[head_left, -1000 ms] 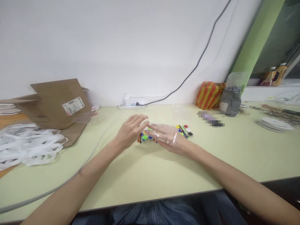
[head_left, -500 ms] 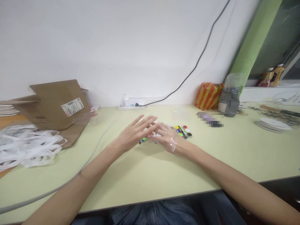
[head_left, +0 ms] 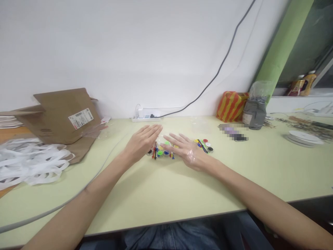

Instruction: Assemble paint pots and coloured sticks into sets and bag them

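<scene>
My left hand [head_left: 142, 140] is stretched out flat with its fingers together, at the left side of a group of small round coloured pieces [head_left: 160, 152]. These look like little clear pots with bright lids, and thin coloured sticks [head_left: 154, 151] lie among them. My right hand [head_left: 186, 149] is spread open over the right part of that group. A shiny clear plastic film [head_left: 191, 156] shows on the back of it near the wrist. Beyond the right hand lie more round pieces [head_left: 205, 141] and dark sticks [head_left: 202, 146]. What lies under the palms is hidden.
At left are an opened cardboard box [head_left: 62, 118], a heap of white strips [head_left: 31, 159] and a grey cable [head_left: 65, 207]. A power strip [head_left: 145, 119] lies by the wall. At right are a striped bag [head_left: 230, 106], a grey bag [head_left: 255, 113] and a white spool [head_left: 304, 138].
My hands have moved apart: the left went left, its fingers now closer together, and the right has its fingers spread. More of the coloured pieces between them shows.
</scene>
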The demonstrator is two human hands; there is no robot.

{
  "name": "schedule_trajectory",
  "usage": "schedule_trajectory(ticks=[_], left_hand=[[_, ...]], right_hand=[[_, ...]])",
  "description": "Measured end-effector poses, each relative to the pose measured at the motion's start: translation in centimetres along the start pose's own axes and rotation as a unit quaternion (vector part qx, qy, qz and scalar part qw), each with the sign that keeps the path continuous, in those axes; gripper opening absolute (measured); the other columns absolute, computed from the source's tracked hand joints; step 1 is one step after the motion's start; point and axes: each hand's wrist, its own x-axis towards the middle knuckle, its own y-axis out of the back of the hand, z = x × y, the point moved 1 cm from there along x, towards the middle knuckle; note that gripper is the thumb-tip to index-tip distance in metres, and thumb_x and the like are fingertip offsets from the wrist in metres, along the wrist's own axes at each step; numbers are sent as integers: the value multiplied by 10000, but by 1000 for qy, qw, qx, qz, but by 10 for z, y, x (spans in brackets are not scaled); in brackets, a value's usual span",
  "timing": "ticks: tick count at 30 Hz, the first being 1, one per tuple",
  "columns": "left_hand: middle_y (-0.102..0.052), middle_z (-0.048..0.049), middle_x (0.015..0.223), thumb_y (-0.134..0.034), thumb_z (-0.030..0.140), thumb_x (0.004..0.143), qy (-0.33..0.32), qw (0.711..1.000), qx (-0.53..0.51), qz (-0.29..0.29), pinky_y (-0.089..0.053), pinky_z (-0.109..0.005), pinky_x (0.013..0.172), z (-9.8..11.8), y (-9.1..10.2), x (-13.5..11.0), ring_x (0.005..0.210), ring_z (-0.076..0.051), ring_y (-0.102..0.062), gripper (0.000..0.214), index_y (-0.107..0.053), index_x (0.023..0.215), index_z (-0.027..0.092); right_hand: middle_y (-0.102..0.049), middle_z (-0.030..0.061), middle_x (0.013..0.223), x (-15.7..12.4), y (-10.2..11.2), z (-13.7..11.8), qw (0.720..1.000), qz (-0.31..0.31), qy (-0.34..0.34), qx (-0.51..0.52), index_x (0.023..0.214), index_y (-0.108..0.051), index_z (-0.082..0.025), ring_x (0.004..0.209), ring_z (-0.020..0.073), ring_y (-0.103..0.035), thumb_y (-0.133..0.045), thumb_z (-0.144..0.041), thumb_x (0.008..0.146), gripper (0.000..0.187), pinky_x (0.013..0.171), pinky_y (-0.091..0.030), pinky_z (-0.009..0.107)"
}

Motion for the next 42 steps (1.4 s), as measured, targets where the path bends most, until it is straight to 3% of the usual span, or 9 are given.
schedule_trajectory(ticks=[6, 12, 18, 21, 25, 28, 34, 39, 42], left_hand=[[-562, -137, 1459, -363, 127, 1003, 9, 1000, 17, -9, -413, -456, 1112, -4, 1, 0, 1356, -277, -524, 464, -518, 1439, 154], [-500, -159, 1511, -385, 134, 998, 32, 998, 23, -44, -410, -476, 1101, -6, 0, -1, 1389, -287, -481, 518, -416, 1514, 164], [-303, -100, 1638, -497, 174, 964, 15, 998, 39, -45, -212, -565, 1219, 7, 7, 3, 1528, -319, -235, 658, -288, 1582, 263], [-302, -94, 1639, -512, 148, 940, -6, 999, 32, -35, -186, -558, 1233, 19, 10, 9, 1535, -316, -215, 713, -250, 1595, 254], [-430, -126, 1569, -433, 56, 934, -45, 998, 10, -53, -303, -480, 1194, 33, 6, 14, 1467, -278, -377, 676, -292, 1577, 208], [-513, -131, 1504, -402, 48, 947, -83, 995, -3, -64, -322, -458, 1182, 43, 5, 15, 1408, -256, -458, 604, -363, 1533, 188], [-502, -130, 1485, -608, 103, 763, -115, 988, -62, -83, -258, -546, 1203, 59, 20, 20, 1412, -334, -409, 809, -363, 1523, 227], [-618, -144, 1206, -617, 197, 811, -62, 994, -89, -16, -356, -538, 1119, 41, 17, 15, 1177, -301, -568, 783, -324, 1537, 202], [-602, -154, 1216, -612, 242, 837, -12, 997, -69, 21, -413, -521, 1038, 21, 11, 8, 1130, -312, -569, 762, -310, 1535, 208]], right_hand=[[-231, 9, 1659, -1, 2, 9, 999, -29, -20, 17, 1605, -200, -335, 1551, 206, -155, -333, -14, 956, 736, 1236, -224, 535], [-260, 32, 1650, -4, 2, 15, 999, -23, -24, 13, 1601, -231, -315, 1550, 214, -155, -347, -24, 959, 714, 1234, -226, 537], [-289, 52, 1644, -5, -1, 17, 999, -27, -27, -6, 1574, -313, -306, 1555, 233, -136, -363, -62, 987, 638, 1230, -228, 558], [-287, 58, 1649, 2, -3, 6, 1000, -17, 1, -11, 1549, -357, -300, 1556, 236, -141, -391, -94, 999, 589, 1230, -229, 560], [-498, 142, 1508, 14, -8, -17, 999, 16, 44, -22, 1437, -507, -221, 1499, 267, -300, -437, -169, 1012, 434, 1201, -284, 581], [-618, 203, 1330, 19, -18, -25, 997, 31, 32, -55, 1281, -615, -139, 1373, 315, -462, -474, -210, 1001, 322, 1118, -391, 590], [-654, 142, 1263, 16, -22, -23, 993, 13, 91, -75, 1147, -683, -192, 1233, 301, -550, -444, -174, 997, 282, 990, -495, 505], [-605, 105, 1376, 12, -1, -20, 993, 43, 107, -18, 1282, -633, -260, 1387, 260, -435, -473, -197, 998, 332, 1124, -390, 504], [-552, 97, 1455, 6, 12, 0, 994, 100, 49, 23, 1380, -566, -277, 1395, 234, -441, -432, -141, 986, 438, 1121, -399, 481]])
